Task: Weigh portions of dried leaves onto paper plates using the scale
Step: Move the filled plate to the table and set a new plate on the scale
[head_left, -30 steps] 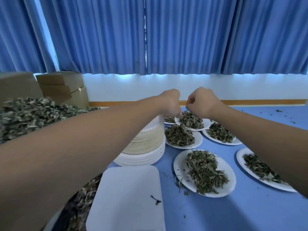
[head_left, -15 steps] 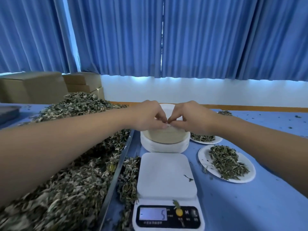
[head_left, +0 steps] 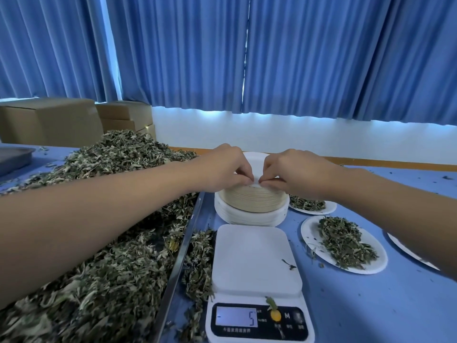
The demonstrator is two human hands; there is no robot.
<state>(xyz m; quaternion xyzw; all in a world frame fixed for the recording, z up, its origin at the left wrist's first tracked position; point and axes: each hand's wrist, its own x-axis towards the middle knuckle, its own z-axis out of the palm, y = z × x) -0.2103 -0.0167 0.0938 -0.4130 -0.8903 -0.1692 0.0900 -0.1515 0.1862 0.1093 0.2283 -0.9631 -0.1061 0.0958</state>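
A white digital scale [head_left: 256, 263] stands near me on the blue table, its platform bare except for one leaf bit, its display reading 5. Behind it rises a stack of paper plates [head_left: 252, 206]. My left hand [head_left: 226, 169] and my right hand [head_left: 291, 172] meet over the stack, fingertips pinching the near rim of the top plate [head_left: 256, 164]. A big heap of dried leaves [head_left: 103, 219] fills a metal tray [head_left: 181, 253] on the left. A filled plate [head_left: 346, 243] lies to the right of the scale.
Another filled plate [head_left: 312, 206] sits behind my right forearm, and a plate edge [head_left: 410, 251] shows under it. Cardboard boxes [head_left: 54, 120] stand at the back left. A grey tray [head_left: 14, 157] is at the far left. Blue curtains hang behind the table.
My hands came back from the far plates to the plate stack and took hold of the top plate's rim. The view dropped and swung left, bringing the scale fully in.
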